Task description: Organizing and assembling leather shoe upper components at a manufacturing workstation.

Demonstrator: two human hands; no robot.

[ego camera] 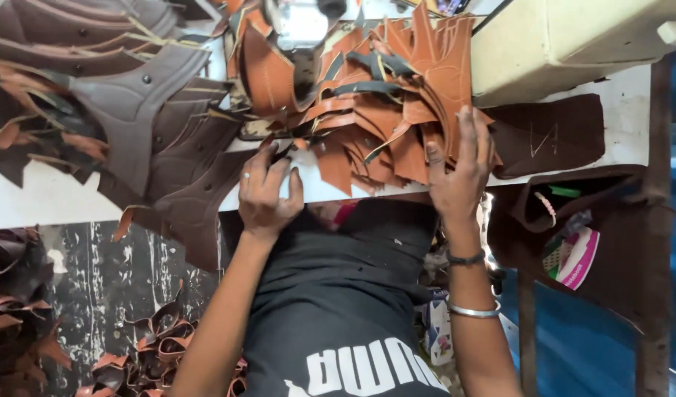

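A heap of tan leather cut pieces (386,110) with stitched lines lies on the white table (44,198), in front of a sewing machine (301,29). My right hand (459,173), with two bangles on the wrist, rests flat with fingers spread on the right edge of this heap. My left hand (268,195), wearing a ring, sits at the table's near edge with fingers curled, its fingertips touching the lower left of the tan heap, beside a dark brown piece (198,198). Neither hand has a piece lifted.
A big pile of dark brown leather pieces (125,103) covers the table's left. A dark brown sheet (551,132) lies at the right, below a cream box (566,44). Leather scraps (147,353) litter the floor at lower left. A brown bag (573,220) hangs at the right.
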